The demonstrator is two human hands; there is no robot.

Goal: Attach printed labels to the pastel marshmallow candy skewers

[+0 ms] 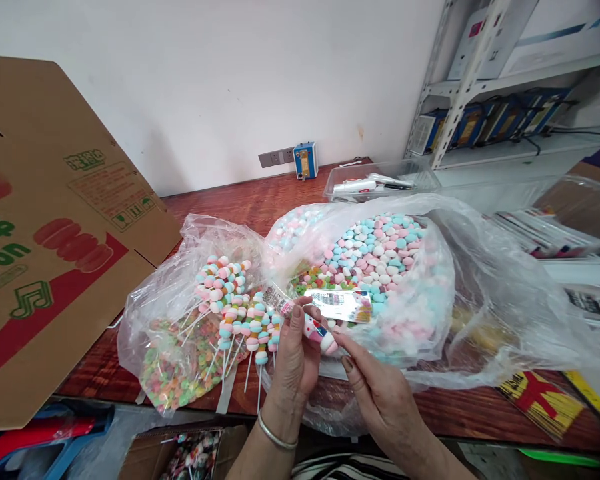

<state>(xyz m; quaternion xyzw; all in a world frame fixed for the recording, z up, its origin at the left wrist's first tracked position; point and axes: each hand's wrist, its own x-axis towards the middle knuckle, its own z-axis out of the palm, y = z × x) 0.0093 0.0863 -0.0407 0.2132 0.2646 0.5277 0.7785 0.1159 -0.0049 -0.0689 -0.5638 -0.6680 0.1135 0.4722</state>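
My left hand [294, 357] pinches a small clear wrapper [276, 300] holding a pink, white and red candy piece [321, 333], just above the table's front edge. My right hand [380, 393] points its thumb and forefinger at the candy's lower end, fingers closed on it. Behind them a printed label strip [341, 305] lies on a big clear bag of pastel marshmallow candies [375, 257]. To the left, several candy skewers on white sticks [233, 313] rest on a smaller clear bag of colourful gummies [173, 377].
A large open cardboard box [45, 253] stands at left on the wooden table [240, 200]. A clear plastic tray [380, 179] sits at the back, a metal shelf [480, 87] at right, printed sheets [545, 393] front right, a carton of candy [190, 457] below.
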